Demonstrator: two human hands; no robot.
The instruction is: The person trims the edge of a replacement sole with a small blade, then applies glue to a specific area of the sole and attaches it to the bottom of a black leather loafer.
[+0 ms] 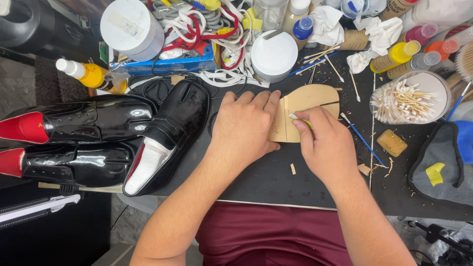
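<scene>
Tan leather sole-shaped cutout (310, 106), pencil-lined, lying flat on the black cutting mat (276, 172) of the worktop, near its far edge, just in front of a white round lid (274, 55).

Pinned at its squared near end by the left hand (244, 128): palm down, fingers (256, 101) straight and close together, gripping nothing, only pressing. Right hand (325, 145) beside it, fingers pinched narrow around a small yellow-handled blade tool (301, 119), tip touching the leather close to a ruled line.

Judged as the trimming or scoring step, along the marked line. Next stroke calls for steady downward pressure from the flat hand, tip kept on the line, and fingertips held clear of its path.

Counted:
- one leather cutout, one blade tool;
- three glossy black leather shoes: two with red linings (74, 120) stacked at the left, one with a pale insole (167, 138) leaning against them, just beside the left wrist;
- two white round lids, the second on a white tub (132, 27);
- one clear cup of cotton swabs (409, 101), right of the cutout;
- one orange spray bottle (91, 75);
- one cork block (392, 143).

Leather shavings scattered across the mat, too small to count.
</scene>
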